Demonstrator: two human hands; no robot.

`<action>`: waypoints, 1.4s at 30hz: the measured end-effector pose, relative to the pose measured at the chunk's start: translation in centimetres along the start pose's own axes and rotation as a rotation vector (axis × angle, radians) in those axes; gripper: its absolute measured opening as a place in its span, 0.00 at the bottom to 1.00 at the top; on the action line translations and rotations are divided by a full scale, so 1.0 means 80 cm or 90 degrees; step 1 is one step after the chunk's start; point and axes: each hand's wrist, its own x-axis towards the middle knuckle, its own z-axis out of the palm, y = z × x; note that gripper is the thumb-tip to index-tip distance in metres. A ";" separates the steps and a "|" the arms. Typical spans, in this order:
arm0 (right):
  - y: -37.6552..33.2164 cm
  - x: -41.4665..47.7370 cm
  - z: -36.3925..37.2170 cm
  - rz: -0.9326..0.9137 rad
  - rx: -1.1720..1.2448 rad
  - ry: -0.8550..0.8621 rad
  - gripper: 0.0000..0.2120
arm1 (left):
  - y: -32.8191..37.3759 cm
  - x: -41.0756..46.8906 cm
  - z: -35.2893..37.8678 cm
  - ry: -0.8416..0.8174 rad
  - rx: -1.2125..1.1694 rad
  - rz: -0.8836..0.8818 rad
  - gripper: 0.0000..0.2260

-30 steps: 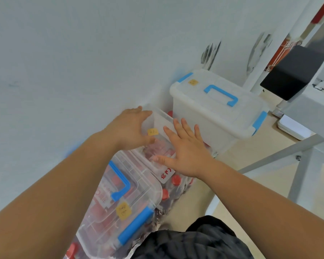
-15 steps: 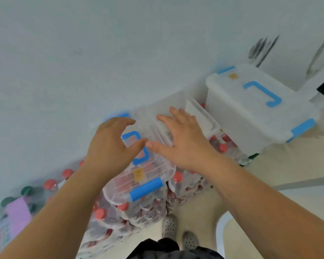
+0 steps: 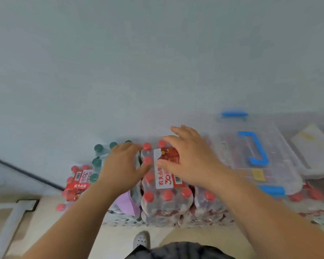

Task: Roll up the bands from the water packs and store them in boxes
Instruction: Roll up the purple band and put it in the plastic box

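Observation:
A shrink-wrapped water pack [image 3: 165, 200] with red caps stands against the wall at centre. A red and white band [image 3: 166, 172] runs over its top. My right hand [image 3: 190, 157] hovers over the band's far end with fingers spread and loosely bent. My left hand [image 3: 123, 165] is just left of the band, fingers loosely curled over the pack's left edge, holding nothing I can see. A clear box with blue handle [image 3: 254, 154] lies on packs to the right.
More red-capped packs [image 3: 77, 186] and green-capped bottles [image 3: 98, 156] sit to the left, with a lilac paper [image 3: 126, 202] between. A second clear box [image 3: 314, 152] is at far right. A white frame [image 3: 11, 219] stands at lower left. My shoe [image 3: 141, 240] is on the beige floor.
My view has swung left, away from the boxes. Both hands have left the clear box and moved onto the red-capped water pack at centre.

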 end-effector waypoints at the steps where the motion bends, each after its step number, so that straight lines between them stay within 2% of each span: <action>1: -0.016 0.018 0.017 0.001 0.004 -0.009 0.33 | -0.030 0.001 -0.001 -0.016 0.015 -0.009 0.28; 4: -0.052 0.067 0.073 0.046 0.033 -0.069 0.32 | -0.113 0.008 -0.003 -0.063 0.093 -0.009 0.27; 7: -0.075 0.108 0.120 0.097 0.026 -0.133 0.32 | -0.174 0.026 -0.002 -0.111 0.105 -0.002 0.27; 11: -0.095 0.145 0.152 0.147 0.030 -0.139 0.28 | -0.222 0.056 0.003 -0.149 0.098 0.043 0.27; 17: -0.103 0.185 0.182 0.202 0.023 -0.109 0.25 | -0.241 0.099 0.022 -0.163 0.077 0.106 0.27; 21: -0.097 0.208 0.199 0.221 -0.008 -0.118 0.20 | -0.238 0.110 0.036 -0.221 0.153 0.160 0.33; 26: -0.092 0.221 0.213 0.220 -0.018 -0.069 0.08 | -0.241 0.111 0.042 -0.219 0.148 0.161 0.34; 29: -0.091 0.220 0.216 0.213 -0.017 -0.052 0.07 | -0.245 0.109 0.042 -0.238 0.136 0.165 0.35; 31: -0.096 0.217 0.212 0.199 0.016 -0.038 0.06 | -0.245 0.106 0.040 -0.236 0.082 0.157 0.34; 34: -0.106 0.205 0.197 0.192 0.116 -0.015 0.03 | -0.240 0.101 0.032 -0.184 -0.089 0.158 0.30; 37: -0.119 0.180 0.178 0.218 0.237 0.005 0.05 | -0.233 0.092 0.019 -0.135 -0.264 0.187 0.14; 39: -0.127 0.159 0.168 0.235 0.300 0.028 0.05 | -0.224 0.081 0.006 -0.138 -0.345 0.174 0.05; 42: -0.139 0.127 0.152 0.245 0.399 0.072 0.05 | -0.206 0.060 -0.010 -0.170 -0.502 0.097 0.06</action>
